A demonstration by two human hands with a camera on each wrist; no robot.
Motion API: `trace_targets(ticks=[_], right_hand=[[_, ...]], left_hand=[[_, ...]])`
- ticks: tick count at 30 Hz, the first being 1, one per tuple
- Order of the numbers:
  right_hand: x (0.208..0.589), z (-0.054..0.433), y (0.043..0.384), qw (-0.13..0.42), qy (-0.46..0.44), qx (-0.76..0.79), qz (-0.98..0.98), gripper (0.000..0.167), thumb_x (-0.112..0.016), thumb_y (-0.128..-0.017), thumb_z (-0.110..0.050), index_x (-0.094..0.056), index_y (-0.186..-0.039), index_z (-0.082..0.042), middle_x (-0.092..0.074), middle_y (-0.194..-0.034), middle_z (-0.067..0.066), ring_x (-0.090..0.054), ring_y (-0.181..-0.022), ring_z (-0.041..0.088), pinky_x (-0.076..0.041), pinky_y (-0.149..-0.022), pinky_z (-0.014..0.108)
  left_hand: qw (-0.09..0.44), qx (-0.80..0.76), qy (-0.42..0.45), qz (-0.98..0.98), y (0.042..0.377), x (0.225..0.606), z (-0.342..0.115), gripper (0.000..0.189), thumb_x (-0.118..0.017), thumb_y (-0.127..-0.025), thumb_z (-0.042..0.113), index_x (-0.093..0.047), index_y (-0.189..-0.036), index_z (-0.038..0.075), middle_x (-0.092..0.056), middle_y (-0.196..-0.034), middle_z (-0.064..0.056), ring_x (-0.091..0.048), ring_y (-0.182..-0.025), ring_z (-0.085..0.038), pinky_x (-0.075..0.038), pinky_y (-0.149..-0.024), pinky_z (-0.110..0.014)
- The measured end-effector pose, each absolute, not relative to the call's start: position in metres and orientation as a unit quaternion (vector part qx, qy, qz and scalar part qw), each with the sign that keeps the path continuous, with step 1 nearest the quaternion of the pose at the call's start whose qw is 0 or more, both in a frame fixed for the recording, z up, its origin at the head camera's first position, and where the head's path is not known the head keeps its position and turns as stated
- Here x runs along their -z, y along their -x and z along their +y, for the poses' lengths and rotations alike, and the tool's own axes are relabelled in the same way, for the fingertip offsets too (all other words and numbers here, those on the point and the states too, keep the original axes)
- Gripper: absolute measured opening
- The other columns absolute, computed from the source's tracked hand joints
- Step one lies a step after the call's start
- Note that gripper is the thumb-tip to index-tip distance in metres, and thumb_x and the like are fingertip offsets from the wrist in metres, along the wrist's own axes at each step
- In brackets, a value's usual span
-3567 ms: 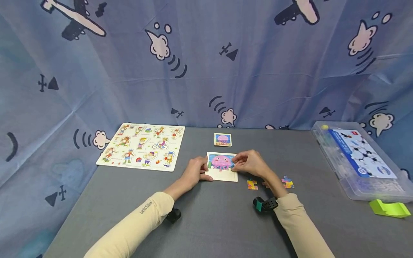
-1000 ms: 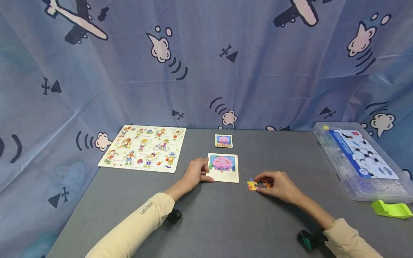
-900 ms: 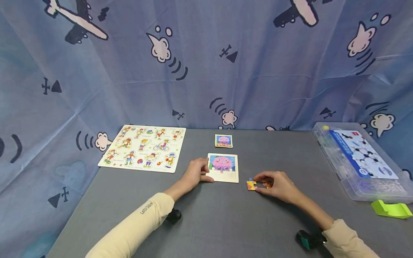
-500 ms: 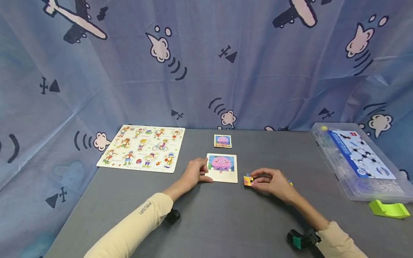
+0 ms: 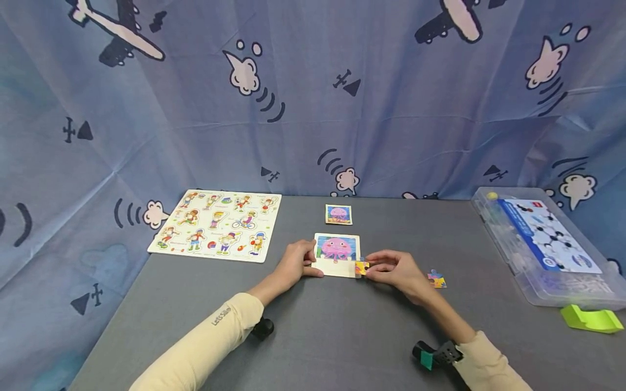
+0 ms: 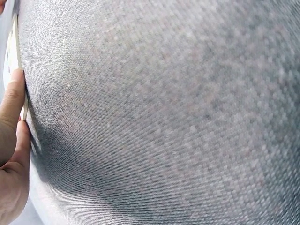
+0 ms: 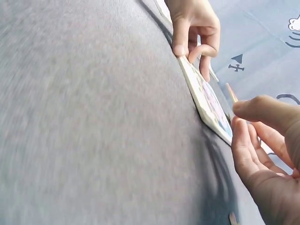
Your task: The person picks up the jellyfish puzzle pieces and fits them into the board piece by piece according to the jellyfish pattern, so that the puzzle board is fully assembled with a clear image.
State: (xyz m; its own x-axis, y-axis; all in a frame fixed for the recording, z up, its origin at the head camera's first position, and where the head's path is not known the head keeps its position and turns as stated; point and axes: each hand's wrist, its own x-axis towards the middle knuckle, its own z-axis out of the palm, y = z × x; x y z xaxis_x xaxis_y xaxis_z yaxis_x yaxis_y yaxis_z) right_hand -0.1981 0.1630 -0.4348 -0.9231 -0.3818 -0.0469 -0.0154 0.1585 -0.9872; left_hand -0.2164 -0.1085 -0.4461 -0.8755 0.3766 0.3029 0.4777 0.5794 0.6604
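Observation:
The wooden jigsaw tray (image 5: 335,269) lies on the grey table, its upper part filled by a pink octopus picture, its lower strip bare wood. My left hand (image 5: 295,258) holds the tray by its left side; in the left wrist view, thumb and finger (image 6: 14,96) meet its edge. Between thumb and fingers, my right hand (image 5: 398,272) pinches a yellow-orange jigsaw piece (image 5: 361,267) above the tray's lower right corner. The right wrist view shows this piece (image 7: 231,92) nearly edge-on, raised off the tray. Another jigsaw piece (image 5: 437,279) lies right of that hand.
A small octopus picture card (image 5: 338,214) lies behind the tray. At left is a larger board with sports figures (image 5: 215,225). A clear plastic case (image 5: 548,244) and a green plastic part (image 5: 592,318) stand at right. A patterned curtain (image 5: 313,98) hangs behind.
My right hand has left the tray, taken a yellow-orange jigsaw piece from the table and carried it left to the tray's lower right corner. My left hand stays on the tray.

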Motion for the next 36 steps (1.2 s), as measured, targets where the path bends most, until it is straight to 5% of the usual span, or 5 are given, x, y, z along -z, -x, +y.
trace_targets(ticks=[17,32,36], right_hand=[[0.444,0.12,0.21,0.086,0.133,0.622,0.767,0.034,-0.075,-0.076,0.006,-0.063,-0.107,0.016,-0.067,-0.096,0.027,-0.067,-0.075,0.006,-0.05,-0.061,0.018],[0.447,0.086,0.213,0.032,0.145,0.549,0.823,0.025,-0.08,-0.073,0.004,-0.071,-0.095,0.009,-0.071,-0.084,0.019,-0.071,-0.073,0.022,-0.051,-0.057,0.018],[0.448,0.082,0.212,0.02,0.152,0.527,0.836,0.024,-0.081,-0.072,0.002,-0.072,-0.094,0.007,-0.072,-0.081,0.016,-0.071,-0.071,0.021,-0.051,-0.058,0.02]], left_hand=[[0.063,0.392,0.241,-0.885,0.216,0.446,-0.108,0.039,-0.089,-0.064,0.012,-0.053,-0.069,-0.003,-0.053,-0.072,-0.01,-0.046,-0.066,-0.017,-0.037,-0.061,-0.021],[0.063,0.388,0.237,-0.889,0.218,0.444,-0.108,0.039,-0.09,-0.062,0.012,-0.055,-0.07,-0.003,-0.052,-0.07,-0.011,-0.044,-0.064,-0.016,-0.034,-0.058,-0.02],[0.06,0.393,0.234,-0.888,0.219,0.446,-0.108,0.039,-0.09,-0.062,0.011,-0.054,-0.069,-0.003,-0.062,-0.084,-0.018,-0.045,-0.065,-0.017,-0.035,-0.059,-0.021]])
